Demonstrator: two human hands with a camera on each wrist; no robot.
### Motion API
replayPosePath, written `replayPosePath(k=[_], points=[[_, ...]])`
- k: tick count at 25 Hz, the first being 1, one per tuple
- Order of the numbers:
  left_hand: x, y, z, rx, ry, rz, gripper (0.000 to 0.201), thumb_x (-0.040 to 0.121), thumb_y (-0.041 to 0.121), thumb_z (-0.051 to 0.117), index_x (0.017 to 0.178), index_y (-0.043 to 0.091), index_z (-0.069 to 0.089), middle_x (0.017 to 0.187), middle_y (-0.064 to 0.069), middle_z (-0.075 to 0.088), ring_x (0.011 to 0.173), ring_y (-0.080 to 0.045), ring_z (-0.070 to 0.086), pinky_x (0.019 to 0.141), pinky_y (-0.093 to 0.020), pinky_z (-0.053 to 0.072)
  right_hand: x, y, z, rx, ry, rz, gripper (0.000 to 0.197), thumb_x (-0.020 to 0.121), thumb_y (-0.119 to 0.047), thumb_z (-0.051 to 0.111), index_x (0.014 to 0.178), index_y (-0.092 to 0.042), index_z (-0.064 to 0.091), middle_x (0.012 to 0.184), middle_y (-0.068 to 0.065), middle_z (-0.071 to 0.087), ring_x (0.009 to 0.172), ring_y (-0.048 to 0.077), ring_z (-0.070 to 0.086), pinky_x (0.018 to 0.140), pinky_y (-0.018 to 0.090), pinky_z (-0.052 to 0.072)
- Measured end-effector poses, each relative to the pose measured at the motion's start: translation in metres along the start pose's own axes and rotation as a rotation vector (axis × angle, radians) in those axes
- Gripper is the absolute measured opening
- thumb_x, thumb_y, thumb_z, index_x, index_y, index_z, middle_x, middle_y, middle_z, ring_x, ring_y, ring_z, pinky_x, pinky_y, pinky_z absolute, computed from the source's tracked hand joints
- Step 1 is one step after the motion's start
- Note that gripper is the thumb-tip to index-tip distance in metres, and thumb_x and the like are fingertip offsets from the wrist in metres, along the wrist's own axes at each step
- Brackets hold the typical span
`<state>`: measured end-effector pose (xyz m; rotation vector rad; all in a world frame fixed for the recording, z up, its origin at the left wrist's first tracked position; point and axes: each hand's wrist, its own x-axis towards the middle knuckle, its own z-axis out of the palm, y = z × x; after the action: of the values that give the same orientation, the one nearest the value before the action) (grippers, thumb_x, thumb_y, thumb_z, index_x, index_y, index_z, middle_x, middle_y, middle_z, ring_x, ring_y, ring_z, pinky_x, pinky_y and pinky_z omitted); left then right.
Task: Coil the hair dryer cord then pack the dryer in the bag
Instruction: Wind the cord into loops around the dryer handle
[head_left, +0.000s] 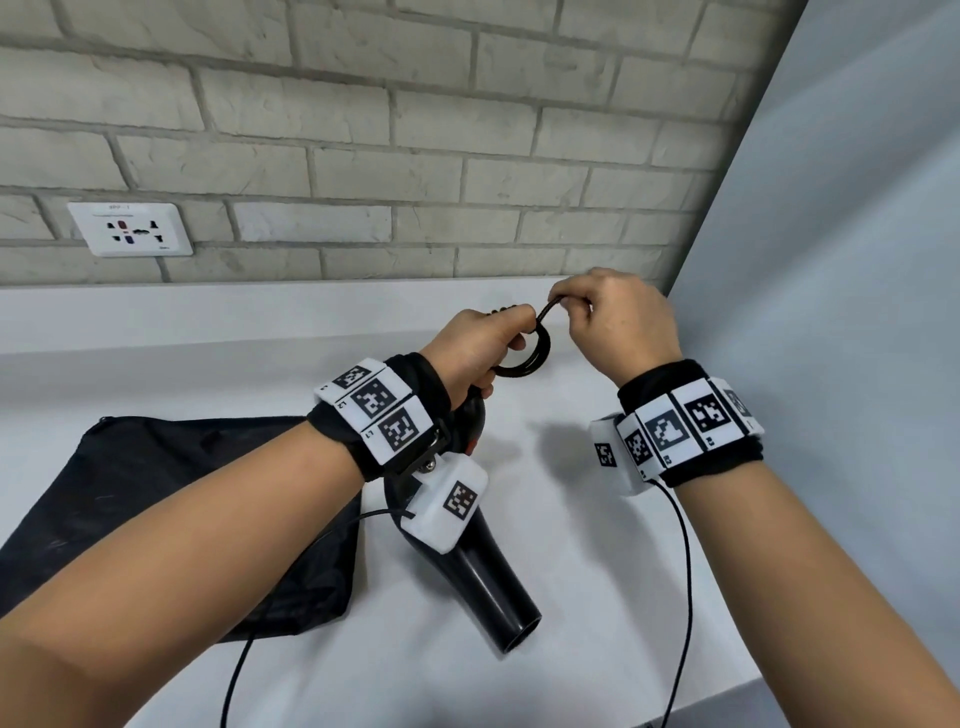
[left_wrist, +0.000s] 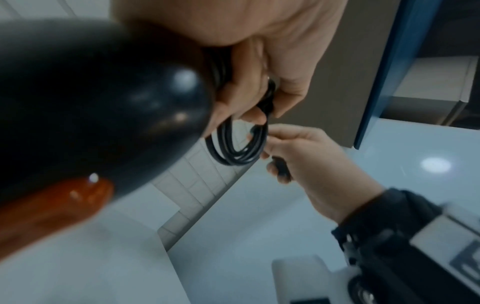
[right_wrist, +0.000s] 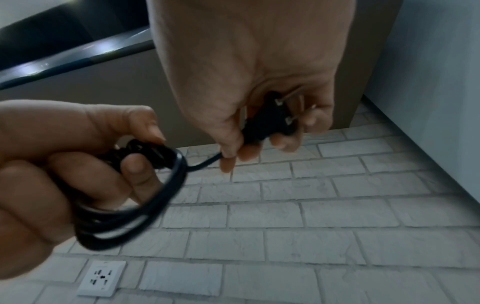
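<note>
Socket label (head_left: 120, 207) perhaps "XPP-1"; left hand (head_left: 475, 347) grips cord (head_left: 530, 358).

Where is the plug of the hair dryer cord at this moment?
The plug is in the right hand, pinched in its fingers, as the right wrist view shows, just right of the coiled cord that the left hand holds.

Head view bright, evenly lit, sharp — soft shadows on the tabletop (head_left: 571, 519), brick lines bowed at the edges. Wrist views dimmer, bluish, motion-blurred — the hair dryer (left_wrist: 91, 102) unfocused, carrying glare spots.
</note>
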<state>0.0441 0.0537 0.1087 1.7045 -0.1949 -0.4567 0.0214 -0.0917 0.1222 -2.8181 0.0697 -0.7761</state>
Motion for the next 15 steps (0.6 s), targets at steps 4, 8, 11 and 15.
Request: replayPosePath(k=[4,8,11,15], points=[[-0.002,0.004,0.003,-0.011,-0.002,0.048,0.019,0.084,0.03,0.05,0.084,0.013,0.059,0.045,0.006,0.021,0.028,-0.01,0.018,0.043,-0.021,0.023,-0.004,-0.013,-0.002,0.04,0.163,0.037,0.025,0.09,-0.019,0.045,0.103,-0.019,0.067,0.102,0.004,0.067,0.095,0.028,0.061,0.07,0.031,0.041],[-0.001,0.011,0.001,-0.066,0.012,0.071,0.012,0.087,0.029,0.05,0.082,0.02,0.053,0.036,0.01,0.023,0.027,-0.009,0.018,0.042,-0.02,0.021,-0.008,-0.017,-0.002,0.233,0.26,0.006,0.022,0.088,-0.019,0.048,0.097,-0.014,0.067,0.097,0.005,0.07,0.091,0.027,0.062,0.075,0.033,0.045],[0.003,0.016,-0.007,-0.158,-0.007,0.098,0.012,0.09,0.03,0.049,0.08,0.026,0.047,0.041,0.01,0.024,0.029,-0.007,0.014,0.043,-0.018,0.017,-0.014,-0.018,0.002,0.467,0.221,-0.011,0.023,0.084,-0.018,0.05,0.097,-0.01,0.066,0.095,0.004,0.071,0.09,0.023,0.063,0.079,0.034,0.05],[0.004,0.016,-0.016,-0.169,-0.104,0.075,0.012,0.092,0.033,0.045,0.091,0.031,0.057,0.047,0.009,0.021,0.034,-0.007,0.012,0.046,-0.023,0.018,-0.017,-0.017,0.006,0.565,0.18,-0.04,0.025,0.082,-0.017,0.049,0.099,-0.012,0.067,0.096,0.002,0.071,0.093,0.022,0.063,0.084,0.037,0.05]])
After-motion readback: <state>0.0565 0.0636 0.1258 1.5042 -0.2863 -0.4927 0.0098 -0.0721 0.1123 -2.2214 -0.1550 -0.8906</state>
